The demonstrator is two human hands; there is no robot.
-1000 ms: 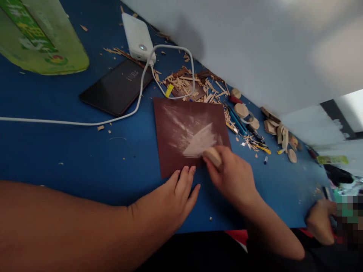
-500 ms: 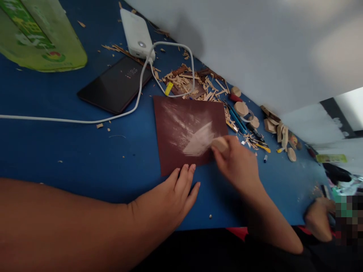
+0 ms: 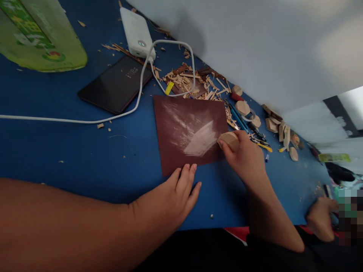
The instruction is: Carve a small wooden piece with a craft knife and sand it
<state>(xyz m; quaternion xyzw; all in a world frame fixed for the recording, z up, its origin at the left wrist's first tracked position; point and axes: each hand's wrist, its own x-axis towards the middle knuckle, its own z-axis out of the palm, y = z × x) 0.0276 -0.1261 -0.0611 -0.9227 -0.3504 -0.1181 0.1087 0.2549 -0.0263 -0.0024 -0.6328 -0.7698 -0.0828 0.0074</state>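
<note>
A reddish-brown sheet of sandpaper (image 3: 176,147) lies flat on the blue table, with pale wood dust streaked across it. My right hand (image 3: 248,156) grips a rounded piece of wood (image 3: 230,140) at the sheet's right edge, fingers wrapped round its far side. The wood is light tan, with a faceted edge facing left. My left hand (image 3: 176,194) rests flat, fingers stretched out, its fingertips on the near edge of the sandpaper. Nothing is held in it.
A dark phone (image 3: 113,85), a white power bank (image 3: 137,34) with its cable, and a green bag (image 3: 42,41) lie at the left. Wood shavings (image 3: 184,81), blue pens (image 3: 238,117) and wood blocks (image 3: 283,132) line the wall. Another person's arm (image 3: 320,219) is at the far right.
My right hand has moved slightly right with the piece of wood, which is tilted more and shows more of its side. My left hand stays in place on the sandpaper.
</note>
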